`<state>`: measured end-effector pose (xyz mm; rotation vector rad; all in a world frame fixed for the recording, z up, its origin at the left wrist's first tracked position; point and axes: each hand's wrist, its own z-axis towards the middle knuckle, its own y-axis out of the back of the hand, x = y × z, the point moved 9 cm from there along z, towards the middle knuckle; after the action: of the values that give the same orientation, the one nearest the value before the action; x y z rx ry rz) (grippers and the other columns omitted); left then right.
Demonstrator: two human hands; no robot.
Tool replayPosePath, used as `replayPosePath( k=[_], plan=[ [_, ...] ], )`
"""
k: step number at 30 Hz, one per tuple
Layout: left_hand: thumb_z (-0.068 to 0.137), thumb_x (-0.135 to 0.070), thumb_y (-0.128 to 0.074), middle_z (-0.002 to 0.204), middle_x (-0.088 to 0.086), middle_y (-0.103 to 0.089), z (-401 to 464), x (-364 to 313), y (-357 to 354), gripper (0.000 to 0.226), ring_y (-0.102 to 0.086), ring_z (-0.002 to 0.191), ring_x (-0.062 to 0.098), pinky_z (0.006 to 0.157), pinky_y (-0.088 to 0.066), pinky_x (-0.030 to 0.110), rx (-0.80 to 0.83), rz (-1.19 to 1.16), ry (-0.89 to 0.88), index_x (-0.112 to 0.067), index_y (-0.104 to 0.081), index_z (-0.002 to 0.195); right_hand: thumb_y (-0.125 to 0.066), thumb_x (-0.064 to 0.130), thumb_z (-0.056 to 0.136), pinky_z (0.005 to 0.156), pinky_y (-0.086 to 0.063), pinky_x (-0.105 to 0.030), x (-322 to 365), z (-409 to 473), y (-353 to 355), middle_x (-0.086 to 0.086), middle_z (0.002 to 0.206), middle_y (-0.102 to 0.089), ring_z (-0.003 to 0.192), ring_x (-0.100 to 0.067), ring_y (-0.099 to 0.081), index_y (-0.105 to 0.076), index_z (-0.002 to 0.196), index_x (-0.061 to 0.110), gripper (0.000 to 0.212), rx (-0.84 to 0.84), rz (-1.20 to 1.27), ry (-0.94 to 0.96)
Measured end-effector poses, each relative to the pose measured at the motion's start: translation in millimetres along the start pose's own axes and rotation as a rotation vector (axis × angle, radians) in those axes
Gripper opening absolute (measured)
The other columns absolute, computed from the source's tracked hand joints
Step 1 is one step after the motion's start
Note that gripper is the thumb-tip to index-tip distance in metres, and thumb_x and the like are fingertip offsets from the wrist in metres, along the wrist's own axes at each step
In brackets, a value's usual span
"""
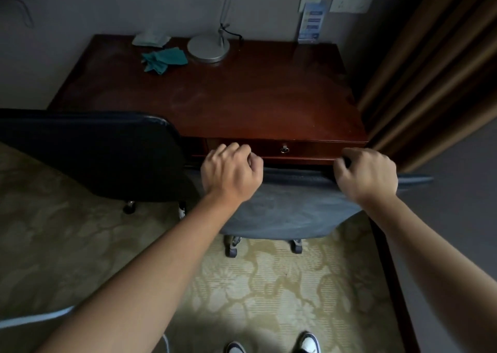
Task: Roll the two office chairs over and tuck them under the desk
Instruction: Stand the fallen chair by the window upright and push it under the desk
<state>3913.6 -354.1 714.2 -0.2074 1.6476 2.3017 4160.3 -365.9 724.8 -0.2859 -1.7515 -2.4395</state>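
Note:
A reddish-brown wooden desk (242, 100) stands against the wall, with a drawer in its front edge. A grey-blue office chair (290, 207) sits right in front of the drawer, its backrest top touching the desk's front. My left hand (231, 172) grips the top of that backrest at its left end. My right hand (367, 174) grips the same edge farther right. A second, darker office chair (91, 153) stands at the desk's left half, its backrest against the desk edge and its castors on the carpet.
On the desk lie a teal cloth (164, 59), a lamp's round base (208, 48) and a white packet. Brown curtains (435, 70) hang close on the right. A dark skirting board (390, 285) runs along the right wall. My shoes stand on the patterned carpet (269, 293).

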Motion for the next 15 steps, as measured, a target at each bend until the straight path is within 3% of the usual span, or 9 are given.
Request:
replayPosePath(
  k=[5, 12, 15],
  plan=[
    [0.081, -0.025, -0.041, 0.069, 0.013, -0.067, 62, -4, -27, 0.033, -0.061, 0.069, 0.037, 0.061, -0.043, 0.037, -0.009, 0.027, 0.001, -0.007, -0.065, 0.066, -0.039, 0.035, 0.078, 0.049, -0.022, -0.031, -16, 65, -17, 0.006, 0.049, -0.037, 0.049, -0.027, -0.037, -0.036, 0.051, 0.018, 0.032, 0.008, -0.030, -0.008],
    [0.083, -0.025, -0.038, 0.073, 0.015, -0.068, 134, -10, -52, 0.035, -0.060, 0.070, 0.037, 0.058, -0.035, 0.036, -0.081, 0.062, -0.033, -0.007, -0.065, 0.069, -0.040, 0.035, 0.078, 0.052, -0.029, -0.032, -30, 140, -39, 0.003, 0.050, -0.040, 0.051, -0.029, -0.042, -0.035, 0.049, 0.018, 0.034, 0.010, -0.015, -0.007],
    [0.081, -0.022, -0.041, 0.065, 0.013, -0.065, 152, -10, -53, 0.032, -0.059, 0.062, 0.036, 0.056, -0.026, 0.031, -0.161, 0.057, -0.041, -0.007, -0.062, 0.062, -0.040, 0.034, 0.078, 0.050, -0.030, -0.031, -30, 164, -40, 0.005, 0.047, -0.036, 0.046, -0.026, -0.038, -0.033, 0.049, 0.018, 0.034, -0.027, 0.005, 0.023]
  ],
)
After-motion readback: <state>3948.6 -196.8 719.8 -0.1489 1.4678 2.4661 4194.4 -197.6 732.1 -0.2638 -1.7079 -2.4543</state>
